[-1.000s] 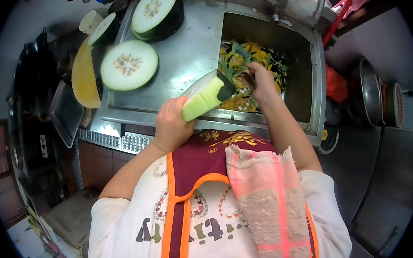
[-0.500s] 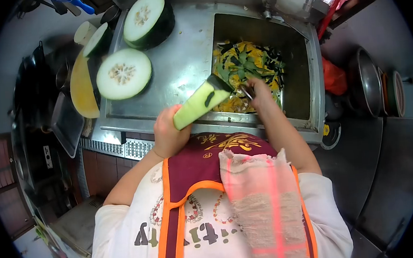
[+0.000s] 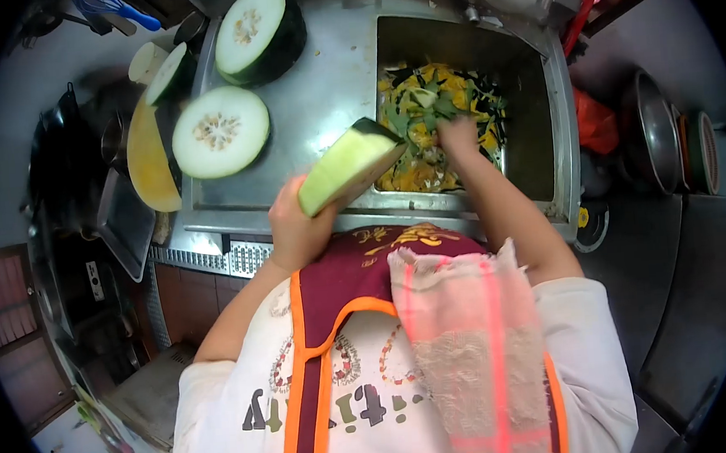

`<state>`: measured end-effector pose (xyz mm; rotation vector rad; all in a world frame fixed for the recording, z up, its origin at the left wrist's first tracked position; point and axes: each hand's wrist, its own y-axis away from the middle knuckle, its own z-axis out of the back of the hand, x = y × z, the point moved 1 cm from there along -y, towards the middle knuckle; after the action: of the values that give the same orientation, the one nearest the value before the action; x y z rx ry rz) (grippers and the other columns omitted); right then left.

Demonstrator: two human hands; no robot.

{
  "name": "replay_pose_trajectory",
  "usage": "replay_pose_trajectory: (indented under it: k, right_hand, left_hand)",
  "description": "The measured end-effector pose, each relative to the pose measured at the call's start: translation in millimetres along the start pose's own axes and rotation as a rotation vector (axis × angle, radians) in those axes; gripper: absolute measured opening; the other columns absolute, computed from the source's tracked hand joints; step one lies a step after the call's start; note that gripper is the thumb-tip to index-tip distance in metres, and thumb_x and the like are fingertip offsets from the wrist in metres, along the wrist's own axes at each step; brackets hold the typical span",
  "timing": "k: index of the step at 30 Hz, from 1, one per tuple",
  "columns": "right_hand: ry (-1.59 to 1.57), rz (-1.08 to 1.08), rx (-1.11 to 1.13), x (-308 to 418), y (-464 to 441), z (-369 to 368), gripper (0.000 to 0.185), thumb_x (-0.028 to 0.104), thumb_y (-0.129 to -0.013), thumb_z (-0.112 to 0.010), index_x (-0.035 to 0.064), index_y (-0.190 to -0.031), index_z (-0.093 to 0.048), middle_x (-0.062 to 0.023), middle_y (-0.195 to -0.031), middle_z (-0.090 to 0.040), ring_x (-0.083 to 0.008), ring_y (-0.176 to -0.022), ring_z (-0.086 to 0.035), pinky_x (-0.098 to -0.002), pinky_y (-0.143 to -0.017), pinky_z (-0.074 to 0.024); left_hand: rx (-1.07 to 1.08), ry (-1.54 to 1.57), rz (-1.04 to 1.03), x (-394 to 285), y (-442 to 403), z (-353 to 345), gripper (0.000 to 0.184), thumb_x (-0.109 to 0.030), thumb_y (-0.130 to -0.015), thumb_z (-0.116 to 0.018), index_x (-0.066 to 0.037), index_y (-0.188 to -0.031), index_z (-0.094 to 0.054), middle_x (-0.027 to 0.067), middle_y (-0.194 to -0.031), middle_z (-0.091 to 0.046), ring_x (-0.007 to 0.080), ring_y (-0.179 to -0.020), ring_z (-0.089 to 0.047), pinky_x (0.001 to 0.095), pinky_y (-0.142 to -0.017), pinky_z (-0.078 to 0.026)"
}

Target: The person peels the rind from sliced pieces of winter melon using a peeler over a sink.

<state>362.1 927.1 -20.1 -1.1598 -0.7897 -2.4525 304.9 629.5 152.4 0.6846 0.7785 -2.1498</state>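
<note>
My left hand [image 3: 302,222] is closed around the lower end of a winter melon wedge [image 3: 346,170], held tilted over the sink's near left edge. Most of the wedge is bare pale green; dark rind shows at its far end. My right hand [image 3: 459,138] is closed and slightly blurred, reaching down over the sink [image 3: 523,114] above the peelings. A slim metal tool showed in this hand a moment ago; the hand hides it now. Green and yellow peelings [image 3: 427,176] lie in the sink, with a pale green piece [image 3: 424,97] among them.
Two large cut winter melon pieces [image 3: 222,131] [image 3: 283,51] rest on the steel counter [image 3: 332,81]. A smaller piece [image 3: 171,74] and a yellow pumpkin slice [image 3: 150,161] are at the left. The tap [image 3: 475,0] rises behind the sink. A steel bowl [image 3: 658,130] stands at right.
The wedge has turned in my left hand, and the dark rind strip on its face no longer shows. My right hand has moved slightly farther over the sink. A pale green piece now shows there.
</note>
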Motion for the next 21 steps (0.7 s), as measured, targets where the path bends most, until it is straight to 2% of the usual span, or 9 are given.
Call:
replay_pose_trajectory:
  k: [1,4,7,9,12,13,14,17,21]
  right_hand:
    - [-0.528,-0.28,0.066,-13.6,12.6,0.1,0.039,0.002,-0.079,-0.057,-0.0012,-0.117,-0.048,-0.0123,-0.078,-0.061,-0.0207,-0.06,-0.061,-0.0323,-0.051,-0.048]
    - [-0.642,-0.347,0.09,43.7,63.0,38.7,0.04,0.004,-0.08,-0.058,0.0021,-0.118,-0.046,-0.0096,-0.076,-0.06,-0.0171,-0.058,-0.058,-0.029,-0.051,-0.0469]
    - [-0.628,0.113,0.408,105.2,93.6,53.7,0.033,0.005,-0.08,-0.06,0.0021,-0.111,-0.049,-0.0077,-0.074,-0.059,-0.0142,-0.057,-0.057,-0.0267,-0.052,-0.0463]
    - [-0.622,0.296,0.732,138.2,120.1,57.9,0.033,0.008,-0.08,-0.063,0.0022,-0.111,-0.052,-0.0066,-0.073,-0.059,-0.0131,-0.058,-0.057,-0.0256,-0.055,-0.0468]
    - [-0.746,0.262,1.214,150.3,137.3,42.8,0.031,0.01,-0.082,-0.063,0.0014,-0.111,-0.054,-0.0053,-0.073,-0.059,-0.0126,-0.059,-0.057,-0.0254,-0.057,-0.0476]
    - [-0.708,0.169,1.183,145.2,132.8,40.4,0.033,0.011,-0.083,-0.062,0.0006,-0.113,-0.054,-0.0054,-0.075,-0.06,-0.0129,-0.06,-0.057,-0.0259,-0.058,-0.0481]
    - [-0.664,-0.061,1.031,133.6,120.9,38.8,0.029,0.013,-0.083,-0.063,0.0001,-0.108,-0.056,-0.0058,-0.075,-0.059,-0.0138,-0.059,-0.057,-0.0268,-0.059,-0.0483]
    - [-0.894,-0.37,0.309,64.4,79.0,34.2,0.027,0.008,-0.084,-0.056,0.0005,-0.109,-0.049,-0.0067,-0.076,-0.056,-0.0164,-0.062,-0.057,-0.0296,-0.057,-0.0481]
    - [-0.852,-0.27,0.338,70.2,82.1,42.3,0.035,0.004,-0.082,-0.054,-0.0009,-0.115,-0.041,-0.0091,-0.081,-0.056,-0.019,-0.069,-0.059,-0.0317,-0.06,-0.0491]
  left_hand:
    - [-0.013,0.018,0.023,5.5,0.8,-0.3,0.029,-0.01,-0.068,-0.07,-0.003,-0.092,-0.057,0.0165,-0.083,-0.061,0.0359,-0.077,-0.061,0.0403,-0.066,-0.049]
    - [-0.026,0.052,0.175,5.2,-2.3,0.0,0.029,-0.012,-0.068,-0.069,-0.003,-0.093,-0.058,0.0177,-0.083,-0.062,0.0369,-0.076,-0.062,0.0402,-0.066,-0.05]
    - [-0.005,0.039,0.226,6.0,-6.3,0.7,0.03,-0.014,-0.07,-0.07,-0.003,-0.095,-0.058,0.0174,-0.085,-0.063,0.0333,-0.078,-0.062,0.0358,-0.069,-0.049]
    - [-0.002,0.024,0.202,6.3,-7.1,0.1,0.03,-0.014,-0.07,-0.069,-0.003,-0.095,-0.058,0.0173,-0.085,-0.064,0.0328,-0.078,-0.063,0.0355,-0.069,-0.048]
    - [-0.004,0.024,0.192,9.5,-6.5,-2.2,0.031,-0.014,-0.069,-0.069,-0.002,-0.096,-0.058,0.017,-0.085,-0.064,0.0321,-0.078,-0.063,0.0352,-0.069,-0.048]
    - [-0.007,0.027,0.192,10.7,-6.0,-2.9,0.031,-0.014,-0.069,-0.069,-0.002,-0.096,-0.058,0.0168,-0.085,-0.064,0.0318,-0.078,-0.063,0.0352,-0.069,-0.048]
    - [-0.012,0.023,0.206,10.3,-4.3,-2.1,0.031,-0.014,-0.069,-0.069,-0.003,-0.096,-0.058,0.0168,-0.085,-0.064,0.0317,-0.078,-0.063,0.0352,-0.069,-0.049]
    - [-0.026,0.019,0.211,10.9,-5.5,-2.2,0.031,-0.014,-0.07,-0.069,-0.003,-0.096,-0.058,0.0167,-0.084,-0.064,0.0313,-0.077,-0.063,0.0351,-0.069,-0.049]
    - [-0.038,0.035,0.238,8.5,-1.3,-2.3,0.031,-0.014,-0.07,-0.07,-0.002,-0.096,-0.058,0.0167,-0.084,-0.064,0.031,-0.076,-0.063,0.0348,-0.069,-0.049]
